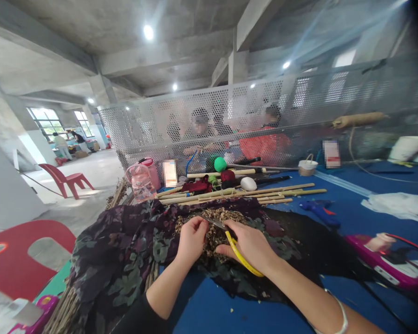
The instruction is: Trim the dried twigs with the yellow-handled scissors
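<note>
My right hand [251, 241] grips a pair of scissors with yellow handles [242, 260], its thumb below the handles. Their blades point left toward the fingertips of my left hand [191, 236]. Those fingers are pinched together at the blade tips, and whatever is between them is too small to make out. Under both hands lies a heap of dry brown plant bits [230, 215]. The heap rests on a dark cloth with a leaf pattern [125, 260], spread over the blue tabletop [202, 306].
Behind the heap lie bamboo sticks [285, 191], yarn balls [227, 176] and a pink bag [142, 178]. A blue glue gun [320, 212] and a magenta-edged device [386, 264] are at right. A perforated metal screen [153, 125] stands beyond, with people behind it. Dry stalks [64, 306] bundle at lower left.
</note>
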The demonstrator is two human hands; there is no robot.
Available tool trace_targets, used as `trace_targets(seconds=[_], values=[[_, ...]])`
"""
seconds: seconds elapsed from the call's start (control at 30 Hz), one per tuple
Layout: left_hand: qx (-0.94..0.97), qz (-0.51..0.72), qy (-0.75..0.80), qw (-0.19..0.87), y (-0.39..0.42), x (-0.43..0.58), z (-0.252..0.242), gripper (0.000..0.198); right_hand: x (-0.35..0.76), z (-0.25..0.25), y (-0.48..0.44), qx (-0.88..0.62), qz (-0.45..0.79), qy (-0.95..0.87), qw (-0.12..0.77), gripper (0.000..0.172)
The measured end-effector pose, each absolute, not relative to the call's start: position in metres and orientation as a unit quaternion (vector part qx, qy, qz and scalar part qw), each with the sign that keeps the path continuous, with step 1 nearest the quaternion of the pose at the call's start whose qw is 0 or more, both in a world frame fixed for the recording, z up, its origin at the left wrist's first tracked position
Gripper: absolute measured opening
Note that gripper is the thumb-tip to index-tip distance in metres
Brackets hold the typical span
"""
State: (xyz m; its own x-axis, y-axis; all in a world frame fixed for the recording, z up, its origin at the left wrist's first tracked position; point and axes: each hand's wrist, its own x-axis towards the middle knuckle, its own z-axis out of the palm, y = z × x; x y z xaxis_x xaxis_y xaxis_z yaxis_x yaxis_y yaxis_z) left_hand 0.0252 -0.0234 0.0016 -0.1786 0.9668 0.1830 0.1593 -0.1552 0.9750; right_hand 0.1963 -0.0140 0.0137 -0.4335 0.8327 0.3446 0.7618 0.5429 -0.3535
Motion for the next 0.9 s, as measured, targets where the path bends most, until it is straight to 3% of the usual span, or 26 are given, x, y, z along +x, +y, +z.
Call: trace_targets(seconds=[0.3,0.5,0.67,0.77,0.8,0.9], values=[[0.615,0.469,0.573,0.271,-0.023,0.018,0.002,0.029,0.199,0.007,-0.009,-0.493,0.04,-0.849,0.186,0.041],[0.632,0.391,0.655,0.137,-0.015,-0.017,0.015,0.018,0.2,0.013,-0.007,-0.517,0.021,-0.837,0.179,0.05],[0.722,0.246,0.62,0.184,-0.023,-0.025,0.017,0.038,0.2,0.013,-0.006,-0.521,0.028,-0.834,0.178,0.051],[0.741,0.241,0.608,0.15,-0.025,-0.016,0.007,0.059,0.2,0.011,-0.005,-0.522,0.024,-0.833,0.18,0.051],[0.745,0.245,0.602,0.146,-0.024,-0.013,0.003,0.057,0.2,0.011,-0.005,-0.523,0.023,-0.833,0.18,0.051],[0.74,0.258,0.593,0.184,-0.016,-0.012,-0.003,0.024,0.2,0.01,-0.005,-0.523,0.024,-0.833,0.178,0.051]])
